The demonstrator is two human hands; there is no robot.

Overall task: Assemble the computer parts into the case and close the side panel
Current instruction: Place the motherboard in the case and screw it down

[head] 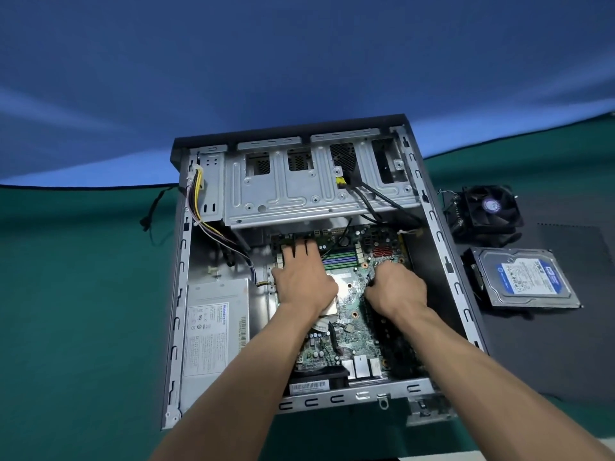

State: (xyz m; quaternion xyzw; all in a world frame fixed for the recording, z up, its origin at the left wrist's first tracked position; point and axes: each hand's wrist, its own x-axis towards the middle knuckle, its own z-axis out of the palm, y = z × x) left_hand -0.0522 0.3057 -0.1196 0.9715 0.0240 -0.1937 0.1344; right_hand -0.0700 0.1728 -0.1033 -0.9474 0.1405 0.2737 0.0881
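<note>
Case (466,284) lies open, side panel off, mid-bench on green cloth; motherboard (349,331) sits inside, right of the power supply (216,331); left hand (301,277) flat on the board's far-left part, fingers (293,249) straight and spread, pressing; right hand (397,287) on the board's right side, fingers curled under, can't tell if they hold anything; cooler fan (489,207) and hard drive (525,277) lie on a black mat (565,344) toward the bench's right edge, drive nearer the front.

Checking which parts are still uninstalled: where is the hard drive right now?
In the head view, the hard drive lies outside the case, on the dark mat to its right, just in front of the cooler fan.
</note>
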